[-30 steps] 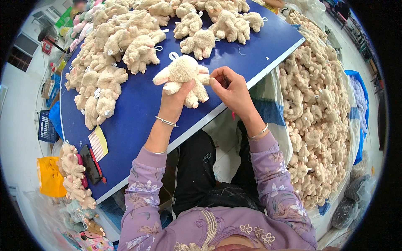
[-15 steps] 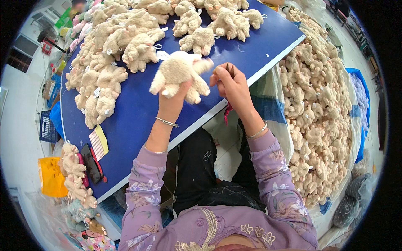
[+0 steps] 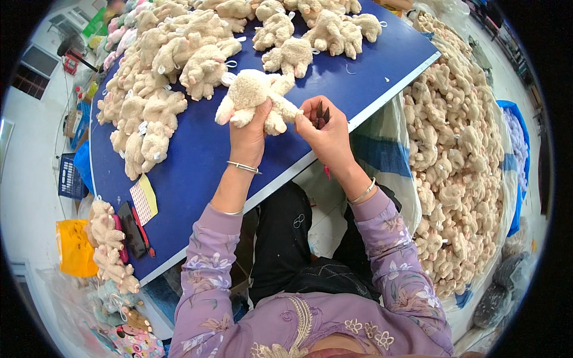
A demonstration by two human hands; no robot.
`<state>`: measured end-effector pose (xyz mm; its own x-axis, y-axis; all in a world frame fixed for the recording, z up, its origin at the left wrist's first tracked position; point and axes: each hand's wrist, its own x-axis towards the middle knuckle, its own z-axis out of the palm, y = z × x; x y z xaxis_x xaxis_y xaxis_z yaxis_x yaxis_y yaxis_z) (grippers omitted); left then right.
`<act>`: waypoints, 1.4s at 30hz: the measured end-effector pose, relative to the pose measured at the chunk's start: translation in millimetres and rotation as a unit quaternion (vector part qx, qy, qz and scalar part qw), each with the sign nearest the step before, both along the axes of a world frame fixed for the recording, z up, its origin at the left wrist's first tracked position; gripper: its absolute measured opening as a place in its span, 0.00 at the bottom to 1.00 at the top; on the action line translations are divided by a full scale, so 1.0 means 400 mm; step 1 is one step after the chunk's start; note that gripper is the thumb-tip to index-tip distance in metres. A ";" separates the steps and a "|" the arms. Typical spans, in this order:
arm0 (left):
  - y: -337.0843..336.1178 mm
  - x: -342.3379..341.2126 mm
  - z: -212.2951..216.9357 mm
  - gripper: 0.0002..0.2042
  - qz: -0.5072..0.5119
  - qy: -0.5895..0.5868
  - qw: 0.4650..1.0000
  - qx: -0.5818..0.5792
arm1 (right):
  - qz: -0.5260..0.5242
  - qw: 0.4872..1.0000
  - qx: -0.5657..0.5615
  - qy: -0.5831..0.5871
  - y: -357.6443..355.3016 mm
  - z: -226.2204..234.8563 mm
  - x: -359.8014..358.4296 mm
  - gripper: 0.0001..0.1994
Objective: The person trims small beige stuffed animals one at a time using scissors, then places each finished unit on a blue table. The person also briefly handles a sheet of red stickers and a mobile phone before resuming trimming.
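My left hand [image 3: 248, 140] is closed around the body of a cream plush toy [image 3: 248, 89], lifted over the blue table [image 3: 209, 161]. A white loop tag sticks out at the toy's left side. My right hand [image 3: 332, 136] is closed, its thumb and forefinger pinching the tip of the toy's right-hand limb. Tucked in those same fingers are small thread snips [image 3: 323, 115], their two dark pointed blades showing above the fist. A bit of pink shows below that hand; the rest of the snips is hidden by the palm.
Many similar plush toys [image 3: 206, 71] lie heaped over the table's far and left parts. At its left corner are a yellow-and-white paper [image 3: 144, 200], a dark phone [image 3: 132, 231] and a red pen [image 3: 142, 231]. A big sack of plush toys [image 3: 453, 161] stands right of the table.
My right hand has closed on the toy's limb, where before it was just apart from it. The snips' blades now point up and show more. The toy has turned slightly.
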<state>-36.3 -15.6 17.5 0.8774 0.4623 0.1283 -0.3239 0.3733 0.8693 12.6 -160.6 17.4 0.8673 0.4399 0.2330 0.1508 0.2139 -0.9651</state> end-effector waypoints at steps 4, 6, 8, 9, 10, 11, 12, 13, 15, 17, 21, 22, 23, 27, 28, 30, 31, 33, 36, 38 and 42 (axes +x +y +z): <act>-0.001 0.011 -0.010 0.17 0.037 -0.021 0.998 0.036 | 0.051 0.999 -0.011 0.006 0.008 0.001 -0.004 0.13; 0.006 0.015 -0.033 0.17 0.082 -0.019 0.993 0.081 | 0.055 0.998 -0.008 0.040 0.019 -0.002 -0.011 0.15; 0.005 0.013 -0.026 0.17 0.054 -0.014 0.997 0.062 | 0.057 0.997 -0.017 0.057 0.019 -0.006 -0.006 0.15; 0.004 0.012 -0.024 0.17 0.040 -0.012 0.998 0.052 | 0.053 0.997 -0.027 0.044 0.019 -0.010 -0.002 0.14; 0.002 0.014 -0.026 0.17 0.053 -0.006 0.998 0.046 | 0.050 0.998 -0.038 0.031 0.020 -0.017 0.000 0.13; 0.002 0.015 -0.026 0.17 0.044 -0.004 0.998 0.051 | 0.046 0.998 -0.048 0.018 0.020 -0.020 0.002 0.13; 0.003 0.016 -0.025 0.18 0.035 -0.002 0.998 0.057 | 0.051 0.997 -0.053 0.027 0.020 -0.020 0.003 0.12; 0.003 0.016 -0.022 0.18 0.024 0.000 0.998 0.062 | 0.053 0.996 -0.058 0.035 0.017 -0.017 0.006 0.12; 0.006 0.010 -0.020 0.21 -0.035 0.060 0.993 0.096 | 0.057 0.995 -0.029 0.082 0.000 -0.005 0.017 0.11; 0.017 0.004 -0.023 0.24 -0.065 0.040 0.987 0.143 | 0.065 0.985 0.037 0.157 -0.040 0.021 0.041 0.11; 0.102 0.031 -0.009 0.27 0.096 -0.037 0.955 0.277 | 0.122 0.885 0.436 0.108 -0.216 0.068 0.180 0.22; 0.140 0.042 -0.014 0.22 0.221 0.011 0.916 0.335 | 0.127 0.872 0.459 0.109 -0.232 0.128 0.164 0.24; 0.180 0.044 -0.011 0.20 0.306 0.064 0.869 0.384 | 0.131 0.859 0.483 0.110 -0.245 0.171 0.151 0.27; 0.327 0.048 -0.061 0.23 0.428 0.126 0.693 0.566 | -0.013 0.976 0.113 0.184 -0.124 0.063 0.149 0.13; 0.365 0.040 -0.091 0.22 0.373 0.177 0.702 0.580 | 0.044 0.980 0.005 0.196 -0.092 0.047 0.131 0.11; 0.329 0.041 -0.091 0.20 0.299 0.285 0.677 0.609 | 0.097 0.981 -0.066 0.156 -0.049 0.011 0.096 0.11; 0.297 0.044 -0.068 0.14 0.280 0.292 0.688 0.603 | 0.130 0.981 -0.044 0.136 -0.034 0.000 0.082 0.10; 0.263 0.043 -0.070 0.09 0.242 0.224 0.698 0.635 | 0.163 0.979 -0.033 0.118 -0.010 0.006 0.064 0.10; 0.179 0.044 -0.070 0.07 0.169 0.154 0.810 0.540 | 0.069 0.996 -0.013 0.058 0.005 -0.020 0.076 0.12; 0.113 0.023 -0.039 0.07 0.096 0.191 0.863 0.459 | 0.033 0.993 0.017 0.111 0.003 -0.026 0.088 0.12; 0.041 0.003 0.008 0.05 -0.091 0.164 0.927 0.326 | -0.066 0.992 -0.083 -0.064 0.016 -0.061 0.107 0.17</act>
